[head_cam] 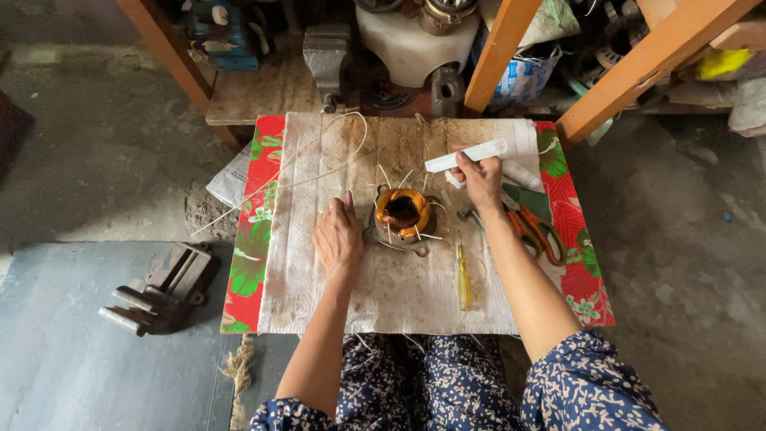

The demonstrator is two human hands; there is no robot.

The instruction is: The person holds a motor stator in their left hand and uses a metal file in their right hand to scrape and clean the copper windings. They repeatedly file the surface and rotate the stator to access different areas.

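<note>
Rough grey concrete floor surrounds a low board draped in a stained white cloth over a red floral mat. At the cloth's centre sits a round motor stator wound with glossy copper wire. Left hand, at its nine o'clock, rests fingers together against it. Right hand, at two o'clock, pinches a flat white strip. Orange-handled scissors lie at three o'clock, a yellow screwdriver at five.

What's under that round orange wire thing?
The copper coil sits on a stained white cloth, steadied by the left hand. Under the cloth, a red flowered mat shows at the edges. Whatever lies beneath that is covered.
</note>
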